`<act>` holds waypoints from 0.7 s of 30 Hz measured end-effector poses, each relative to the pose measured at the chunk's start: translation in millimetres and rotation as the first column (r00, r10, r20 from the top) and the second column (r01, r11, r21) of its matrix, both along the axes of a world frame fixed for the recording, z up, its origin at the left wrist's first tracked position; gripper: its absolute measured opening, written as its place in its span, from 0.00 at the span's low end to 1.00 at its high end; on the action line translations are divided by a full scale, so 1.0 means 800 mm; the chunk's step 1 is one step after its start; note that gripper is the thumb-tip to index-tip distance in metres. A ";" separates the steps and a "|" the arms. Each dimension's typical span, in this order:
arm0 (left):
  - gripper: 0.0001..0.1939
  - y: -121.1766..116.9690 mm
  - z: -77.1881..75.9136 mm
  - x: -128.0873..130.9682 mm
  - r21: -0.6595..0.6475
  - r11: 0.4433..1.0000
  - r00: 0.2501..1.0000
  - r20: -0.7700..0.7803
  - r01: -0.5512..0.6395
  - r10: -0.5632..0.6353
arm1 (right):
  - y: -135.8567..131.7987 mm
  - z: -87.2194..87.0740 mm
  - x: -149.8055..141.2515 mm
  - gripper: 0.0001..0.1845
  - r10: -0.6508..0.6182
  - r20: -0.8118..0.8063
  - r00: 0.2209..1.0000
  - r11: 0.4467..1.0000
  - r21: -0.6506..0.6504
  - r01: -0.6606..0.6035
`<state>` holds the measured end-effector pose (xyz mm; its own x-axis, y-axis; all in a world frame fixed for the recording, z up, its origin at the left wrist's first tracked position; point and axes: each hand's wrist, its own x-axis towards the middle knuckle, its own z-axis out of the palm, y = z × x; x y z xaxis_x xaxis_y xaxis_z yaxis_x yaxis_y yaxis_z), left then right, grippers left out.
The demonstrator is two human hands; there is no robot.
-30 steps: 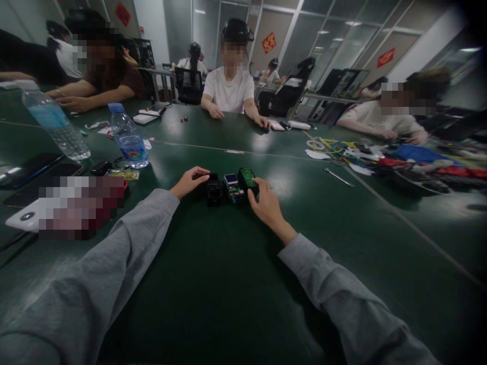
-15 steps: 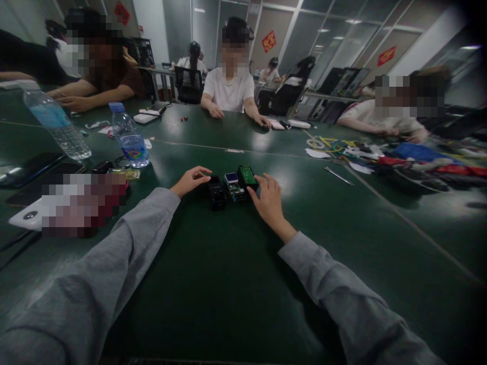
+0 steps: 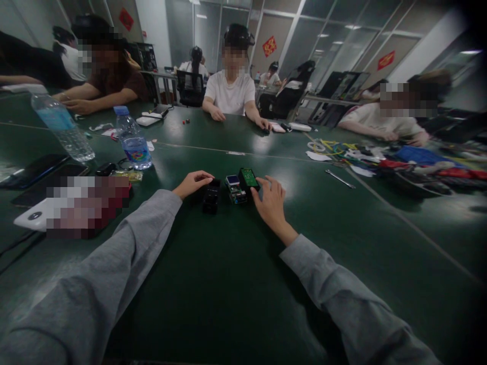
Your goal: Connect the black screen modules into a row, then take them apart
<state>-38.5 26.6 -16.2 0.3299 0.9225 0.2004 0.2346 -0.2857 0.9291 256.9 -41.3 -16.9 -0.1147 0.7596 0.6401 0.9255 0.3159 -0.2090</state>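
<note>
My left hand (image 3: pixel 193 184) has its fingertips pinched at the far end of a black plastic case (image 3: pixel 211 196), which lies on the dark green table (image 3: pixel 213 284) with its hollow side up. A small circuit board with a screen (image 3: pixel 236 189) lies just right of the case. Beside it sits a black box with a green circuit board on top (image 3: pixel 249 178). My right hand (image 3: pixel 271 200) rests at the right side of that box, fingers spread and curved, with thumb and forefinger close to its edge. Whether they touch it I cannot tell.
At the left stand two water bottles, one blue-capped (image 3: pixel 133 142) and one clear (image 3: pixel 64 124), with phones and a pixelated red-and-white object nearby. A wrench (image 3: pixel 340 179) lies to the right, before a heap of cables and cloth (image 3: pixel 422 162). Several people sit around the table.
The black case has swung under my left hand, its near end moving left, away from the screen board. My right hand has drawn slightly right, off the green-topped box.
</note>
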 end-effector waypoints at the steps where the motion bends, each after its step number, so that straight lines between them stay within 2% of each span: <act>1: 0.16 0.000 0.000 0.000 0.003 1.000 1.000 0.002 -0.004 0.004 | -0.001 0.001 0.000 0.21 -0.003 -0.010 1.000 1.000 0.011 0.003; 5: 0.16 0.002 -0.003 0.002 0.006 1.000 0.999 0.013 -0.031 0.031 | -0.008 0.008 -0.005 0.18 0.028 -0.033 0.999 0.998 0.062 -0.026; 10: 0.17 0.010 -0.012 0.001 0.008 1.000 0.999 0.034 -0.027 0.027 | -0.030 0.017 -0.028 0.14 0.193 -0.025 0.981 0.978 0.089 -0.191; 15: 0.18 0.010 -0.012 0.002 0.039 0.998 0.998 0.034 -0.052 0.051 | -0.045 0.019 -0.050 0.18 0.385 0.056 0.921 0.921 -0.086 -0.380; 18: 0.17 0.006 -0.008 0.003 0.031 0.996 0.996 0.031 -0.082 0.081 | -0.043 0.016 -0.052 0.22 0.411 0.067 0.909 0.903 -0.170 -0.396; 21: 0.17 0.003 -0.006 0.004 0.018 0.995 0.995 0.029 -0.093 0.093 | -0.040 0.015 -0.051 0.22 0.416 0.047 0.908 0.898 -0.181 -0.401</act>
